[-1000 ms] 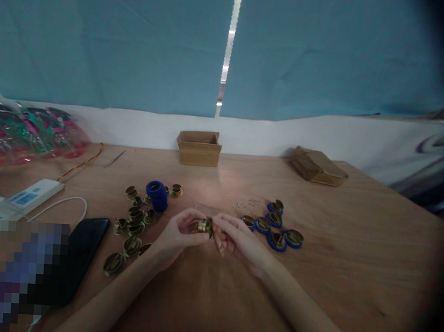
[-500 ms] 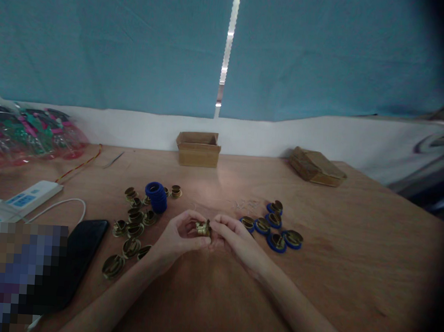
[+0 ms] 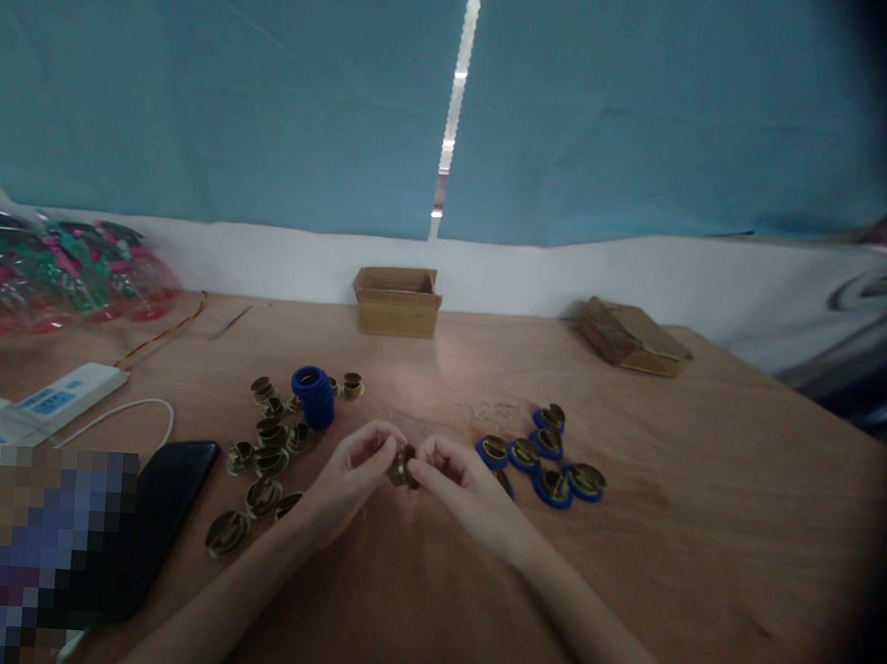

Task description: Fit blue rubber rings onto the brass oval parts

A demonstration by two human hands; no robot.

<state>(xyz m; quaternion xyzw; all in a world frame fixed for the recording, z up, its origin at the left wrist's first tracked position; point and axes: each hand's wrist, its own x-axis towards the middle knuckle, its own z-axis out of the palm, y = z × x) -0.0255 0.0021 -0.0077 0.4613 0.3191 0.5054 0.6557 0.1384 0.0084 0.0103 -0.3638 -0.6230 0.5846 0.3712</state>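
Evidently the small size of the metal piece (image 3: 402,467) is why it is pinched by fingertips rather than held in the palms. It sits low over the tabletop (image 3: 701,548), between the left hand (image 3: 360,467) and the right hand (image 3: 471,489). The left grip is clamped on its near-left side, thumb against finger; the right grip is together on its other side, the thumb laid across it. Holding it from both sides probably keeps it steady, though the fingers hide much of its shape.

Loose brass parts (image 3: 263,498) are scattered to the left, around a stack of blue rings (image 3: 313,397), perhaps kept there for an easy reach. To the right lie ringed parts (image 3: 552,487), brass with blue around them, seemingly grouped apart from the bare ones. One is partly covered by the right hand, and the left forearm cuts across another bare part, so both could be nudged. Thin pale bits (image 3: 491,411), too fine to identify, lie beyond the right hand.

A phone (image 3: 169,516) and a white cable (image 3: 168,410) crowd the left edge beside a power strip (image 3: 75,390). Farther back stand a cardboard box (image 3: 397,319) and a second carton (image 3: 634,337), both well away from the hands.
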